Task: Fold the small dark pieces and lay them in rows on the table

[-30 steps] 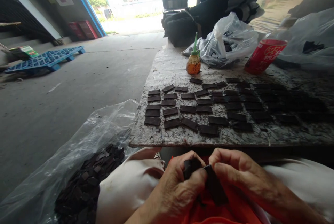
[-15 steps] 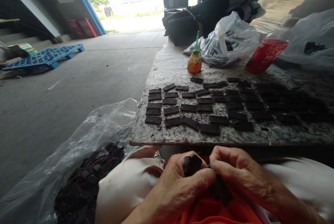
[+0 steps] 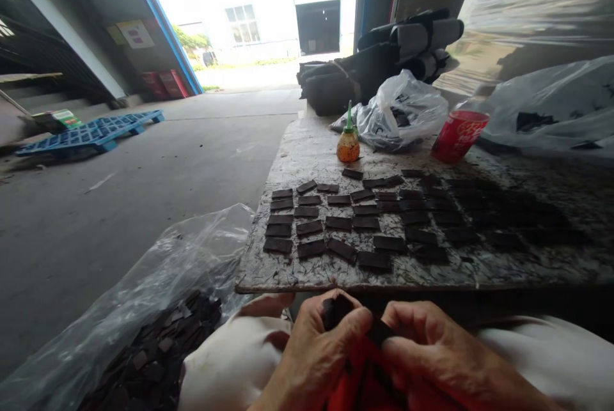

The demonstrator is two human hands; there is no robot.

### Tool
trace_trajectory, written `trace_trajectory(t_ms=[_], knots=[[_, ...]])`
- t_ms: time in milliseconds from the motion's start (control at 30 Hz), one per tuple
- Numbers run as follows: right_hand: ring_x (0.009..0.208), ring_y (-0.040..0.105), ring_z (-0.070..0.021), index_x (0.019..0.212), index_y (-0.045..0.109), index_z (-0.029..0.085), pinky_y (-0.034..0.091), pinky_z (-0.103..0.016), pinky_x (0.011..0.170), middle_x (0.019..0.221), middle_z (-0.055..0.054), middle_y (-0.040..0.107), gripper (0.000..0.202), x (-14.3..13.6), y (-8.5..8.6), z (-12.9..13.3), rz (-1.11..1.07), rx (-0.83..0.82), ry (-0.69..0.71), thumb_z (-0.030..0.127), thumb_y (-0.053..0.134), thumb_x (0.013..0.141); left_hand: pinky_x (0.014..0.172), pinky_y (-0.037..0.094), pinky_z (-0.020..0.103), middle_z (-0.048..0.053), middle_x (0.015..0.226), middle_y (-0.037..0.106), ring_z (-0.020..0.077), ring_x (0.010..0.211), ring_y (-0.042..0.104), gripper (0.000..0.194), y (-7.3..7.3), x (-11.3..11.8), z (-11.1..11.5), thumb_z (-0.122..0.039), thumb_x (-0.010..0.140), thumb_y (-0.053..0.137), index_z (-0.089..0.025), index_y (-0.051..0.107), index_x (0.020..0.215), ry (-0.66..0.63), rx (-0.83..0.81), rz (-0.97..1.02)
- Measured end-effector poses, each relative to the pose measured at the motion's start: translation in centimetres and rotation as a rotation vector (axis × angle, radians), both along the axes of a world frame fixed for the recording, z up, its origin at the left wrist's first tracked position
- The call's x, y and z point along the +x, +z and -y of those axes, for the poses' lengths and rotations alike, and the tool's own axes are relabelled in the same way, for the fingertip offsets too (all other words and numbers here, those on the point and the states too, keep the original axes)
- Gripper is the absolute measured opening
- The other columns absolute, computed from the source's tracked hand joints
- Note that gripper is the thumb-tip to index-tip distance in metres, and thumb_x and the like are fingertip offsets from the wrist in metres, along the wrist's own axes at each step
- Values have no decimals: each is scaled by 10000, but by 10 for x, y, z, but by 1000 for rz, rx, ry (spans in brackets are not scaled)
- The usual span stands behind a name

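Note:
Low in front of the table edge, my left hand (image 3: 323,341) is closed on a dark strip (image 3: 336,310), its thumb pressing on it. My right hand (image 3: 426,344) pinches the dark material a little to the right, with thumb and fingers together. The dark material spans the small gap between the two hands; its lower part is hard to make out over the red cloth. Beyond the hands, many small dark rectangular pieces (image 3: 338,223) lie in rough rows on the worn table (image 3: 297,146).
An orange bottle (image 3: 348,146) with a green nozzle, a red cup (image 3: 459,136) and plastic bags (image 3: 400,110) stand at the table's back. Dark rolls (image 3: 378,62) lie behind. At the lower left, a clear plastic sheet (image 3: 158,264) holds a dark heap (image 3: 163,347). A blue pallet (image 3: 96,133) lies on the floor.
The view has tilted up, so the table sits lower in the picture. My hands are slightly farther apart, with the dark strip now visible between them.

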State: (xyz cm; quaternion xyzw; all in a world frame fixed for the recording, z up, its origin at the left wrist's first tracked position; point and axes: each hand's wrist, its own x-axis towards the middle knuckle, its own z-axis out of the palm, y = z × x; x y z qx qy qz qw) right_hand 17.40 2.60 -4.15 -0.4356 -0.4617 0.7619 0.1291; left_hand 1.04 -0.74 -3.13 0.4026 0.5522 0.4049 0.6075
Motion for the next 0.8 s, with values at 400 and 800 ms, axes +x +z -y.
trace_trajectory(t_ms=[400, 800], knots=[[395, 439, -43, 677, 467, 183, 305, -163, 401, 513, 63, 536, 371, -3, 9, -37, -91, 120, -53, 498, 663, 673, 359, 206, 203, -110, 360, 286, 76, 328, 229, 424, -3, -3, -17, -593, 760, 525, -179, 583, 827, 246, 43, 73], [340, 433, -51, 712, 515, 172, 366, -181, 371, 559, 46, 585, 182, -4, 25, -98, 262, 428, 54, 334, 503, 795, 395, 223, 185, -88, 361, 338, 52, 352, 270, 512, 12, -16, -43, -664, 668, 586, -157, 605, 732, 315, 0, 218]])
